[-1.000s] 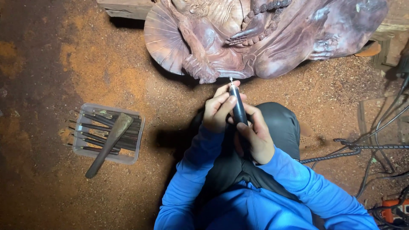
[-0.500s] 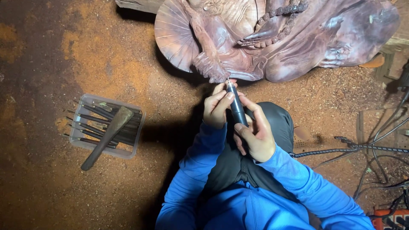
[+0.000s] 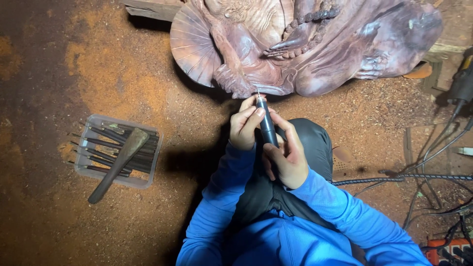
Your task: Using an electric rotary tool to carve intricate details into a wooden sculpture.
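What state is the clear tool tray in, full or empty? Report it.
Full: the clear tray holds a row of dark-handled carving tools, and a wooden mallet lies across them.

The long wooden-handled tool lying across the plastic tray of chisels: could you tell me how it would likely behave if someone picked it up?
The wooden-handled tool looks stiff and solid, so it should lift without flexing. It rests slantwise across the clear tray, its lower end on the dusty ground, so lifting it may jostle the thin chisels beneath. Its broader upper end probably makes it top-heavy.

Bright blue long sleeves, dark grey trousers, bare hands.
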